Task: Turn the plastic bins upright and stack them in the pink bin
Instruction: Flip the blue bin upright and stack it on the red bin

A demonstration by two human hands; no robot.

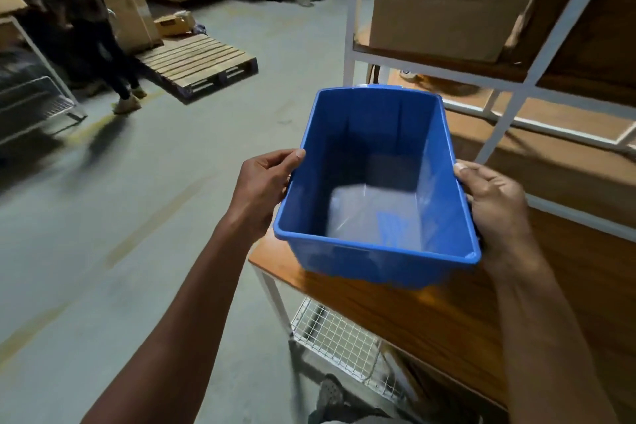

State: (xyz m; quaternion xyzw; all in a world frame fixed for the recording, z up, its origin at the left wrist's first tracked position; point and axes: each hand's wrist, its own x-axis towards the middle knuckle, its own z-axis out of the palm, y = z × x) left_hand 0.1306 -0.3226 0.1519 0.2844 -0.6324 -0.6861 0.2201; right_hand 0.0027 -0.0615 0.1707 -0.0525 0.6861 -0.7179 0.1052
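While the desk (430, 313) sits below w/ its wood top bare at the corner, we've got the blue bin (375, 189) upright, mouth up, held just over that corner. Left hand (265, 189) clamps the left rim, right hand (495, 213) the right rim, both closed on it. Pink bin isn't in view, so next we'd need to find it, then lower this one in square.

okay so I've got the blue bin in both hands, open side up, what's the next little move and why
Probably turn to find the pink bin before lowering anything. The blue bin is already upright, with your left hand and right hand gripping its long rims above the wooden table. No pink bin shows in this view, so the stacking spot has to be located first.
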